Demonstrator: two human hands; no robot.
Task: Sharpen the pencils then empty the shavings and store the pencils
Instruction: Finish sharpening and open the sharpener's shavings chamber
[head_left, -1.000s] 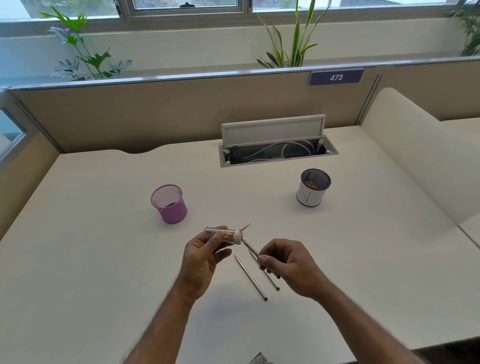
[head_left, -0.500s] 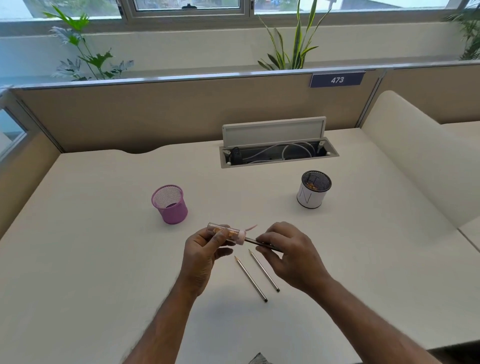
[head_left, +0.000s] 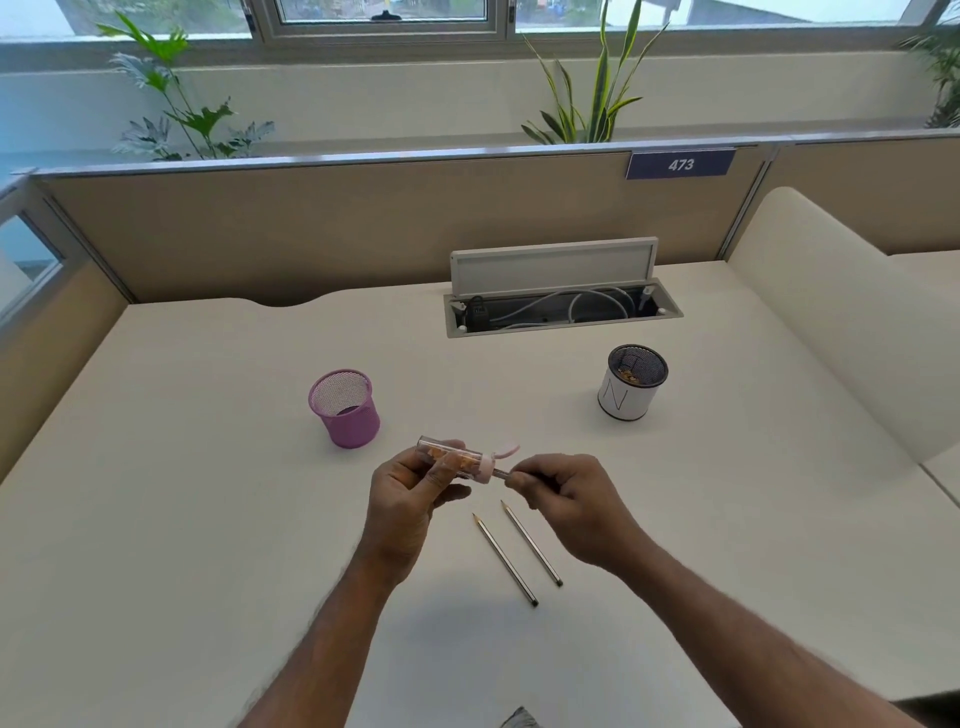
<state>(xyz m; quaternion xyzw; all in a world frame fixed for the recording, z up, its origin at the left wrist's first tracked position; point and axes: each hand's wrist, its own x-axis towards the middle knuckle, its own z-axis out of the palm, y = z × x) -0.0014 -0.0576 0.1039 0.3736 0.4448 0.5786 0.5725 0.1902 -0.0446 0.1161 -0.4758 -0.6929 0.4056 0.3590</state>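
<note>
The left hand (head_left: 410, 493) rises on a forearm from the lower edge, wrist bent back. Its fingers and thumb are curled round the clear barrel of the sharpener (head_left: 457, 457) and hold it roughly level above the bench (head_left: 208, 519). Orange-brown shavings show inside the barrel, and the pink cap end points at the right hand (head_left: 566, 499). That hand comes in from the lower right, knuckles up, fingers curled, pinching a dark pencil (head_left: 501, 473) whose front end sits in the pink cap; most of its length is hidden under the fingers. Just below the gap between the hands, toward the person, 2 loose pencils lie on the bench, one (head_left: 505, 560) beside the other (head_left: 531, 543), nearly parallel, apart, points toward the hands. Beyond the left hand and a little to its left stands a purple mesh cup (head_left: 345, 408), upright. Beyond the right hand, further off to its right, stands a white cup (head_left: 631, 384) marked N with a dark mesh insert and orange-brown bits inside. Farther still is an open cable hatch (head_left: 563, 312), lid raised.
</note>
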